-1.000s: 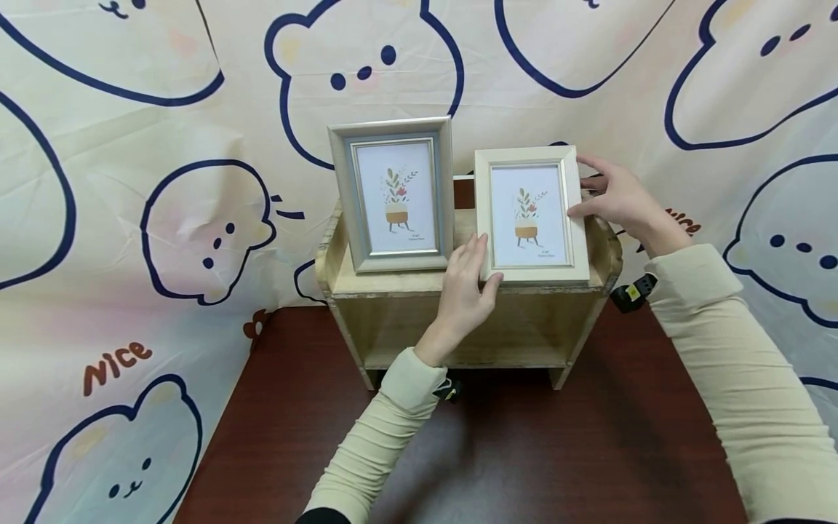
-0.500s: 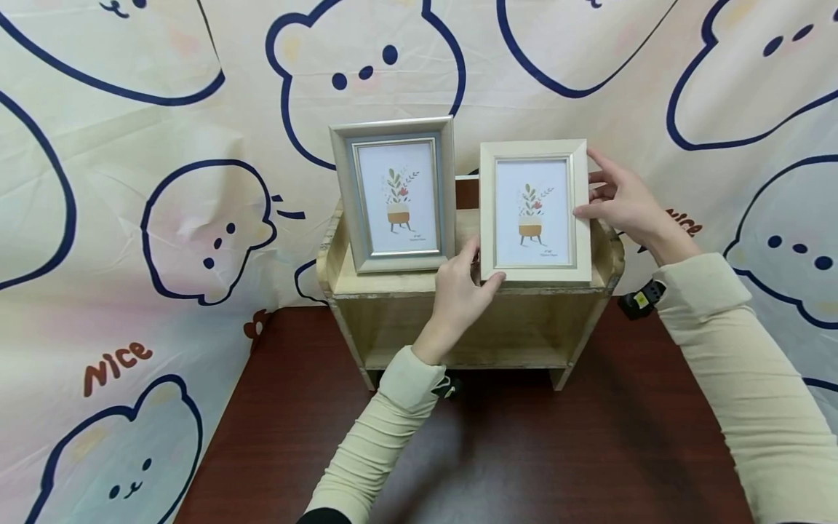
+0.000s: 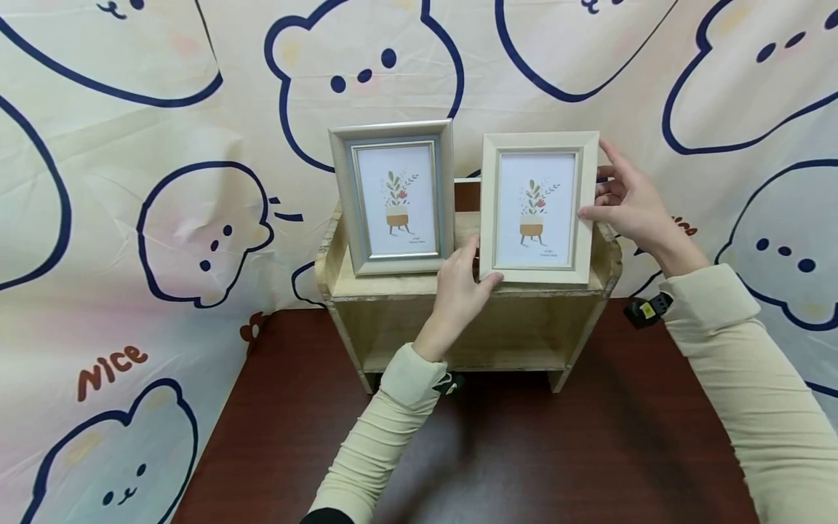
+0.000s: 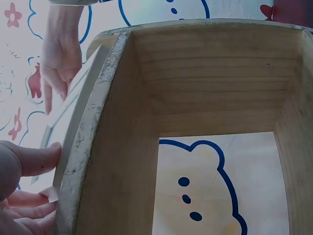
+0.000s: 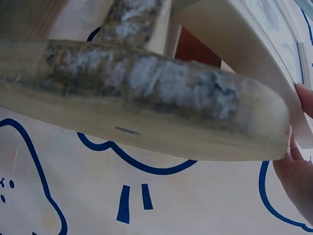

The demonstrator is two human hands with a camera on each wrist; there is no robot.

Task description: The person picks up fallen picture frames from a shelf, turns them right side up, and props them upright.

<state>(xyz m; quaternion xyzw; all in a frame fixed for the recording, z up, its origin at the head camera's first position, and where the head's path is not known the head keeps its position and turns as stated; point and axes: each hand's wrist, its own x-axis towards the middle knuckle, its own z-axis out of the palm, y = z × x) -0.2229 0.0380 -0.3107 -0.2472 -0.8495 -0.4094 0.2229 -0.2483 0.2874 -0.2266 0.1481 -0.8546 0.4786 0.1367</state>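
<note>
Cream picture frame (image 3: 537, 207) leans back atop the wooden shelf (image 3: 342, 273), the left hand (image 3: 458, 291) gripping its lower corner, the right hand (image 3: 631, 207) pinching its side, presumably to steady it.

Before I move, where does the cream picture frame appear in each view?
Head: cream picture frame right of center, beside the silver-and-blue picture frame.
Left wrist: cream picture frame at left, seen nearly edge-on.
Right wrist: cream picture frame at upper right, partly cut off.
Shared landmark: the wooden shelf, visible in all three views.
</note>
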